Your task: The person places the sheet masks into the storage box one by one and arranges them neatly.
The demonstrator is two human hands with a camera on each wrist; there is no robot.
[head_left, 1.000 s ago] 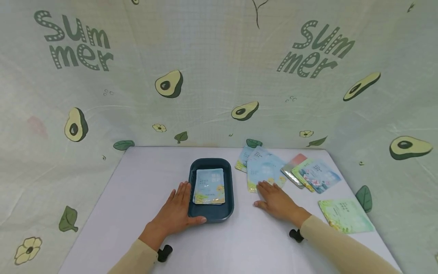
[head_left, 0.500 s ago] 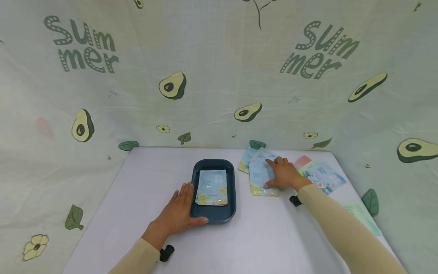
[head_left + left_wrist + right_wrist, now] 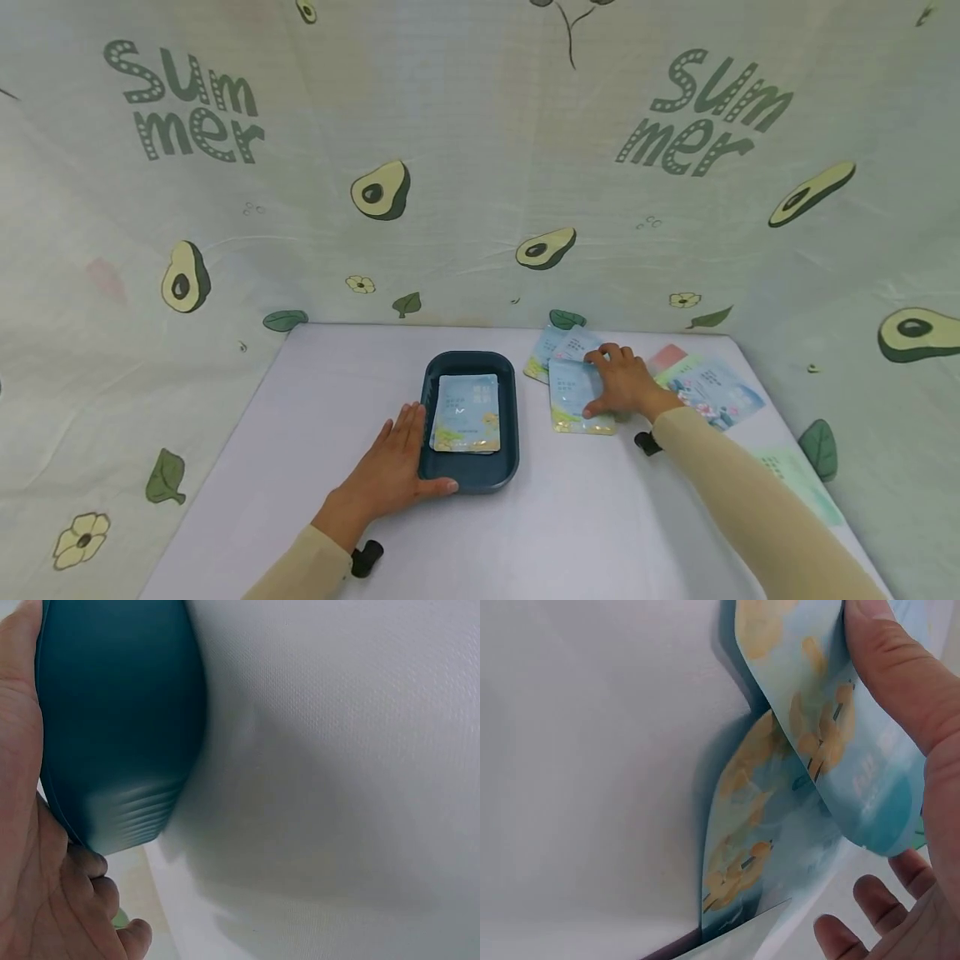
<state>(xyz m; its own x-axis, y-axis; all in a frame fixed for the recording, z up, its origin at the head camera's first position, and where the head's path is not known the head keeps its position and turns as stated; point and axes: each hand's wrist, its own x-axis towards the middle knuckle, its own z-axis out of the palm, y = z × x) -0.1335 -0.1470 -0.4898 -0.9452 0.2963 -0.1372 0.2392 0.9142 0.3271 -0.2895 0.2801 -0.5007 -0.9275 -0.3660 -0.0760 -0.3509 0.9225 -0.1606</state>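
A dark teal tray [image 3: 469, 482] sits mid-table with a light-blue packet [image 3: 467, 412] lying flat in it. My left hand [image 3: 390, 471] rests flat against the tray's left side, thumb along its near rim; the left wrist view shows the palm [image 3: 30, 885] against the tray wall [image 3: 120, 727]. My right hand [image 3: 622, 383] lies on a pile of light-blue packets [image 3: 573, 400] to the right of the tray. In the right wrist view the thumb [image 3: 900, 675] and fingers pinch the top packet [image 3: 840, 750] and lift its edge off the packet beneath [image 3: 772, 847].
More packets lie at the right: a blue floral one [image 3: 712, 390], a pink one [image 3: 664, 357], a pale green one [image 3: 797, 479] near the right edge, and others [image 3: 543, 348] behind the pile. Avocado-print cloth walls the table on three sides.
My right hand moved from the table near the pile's front edge up onto the packets and took hold of the top one. The left hand stayed at the tray.
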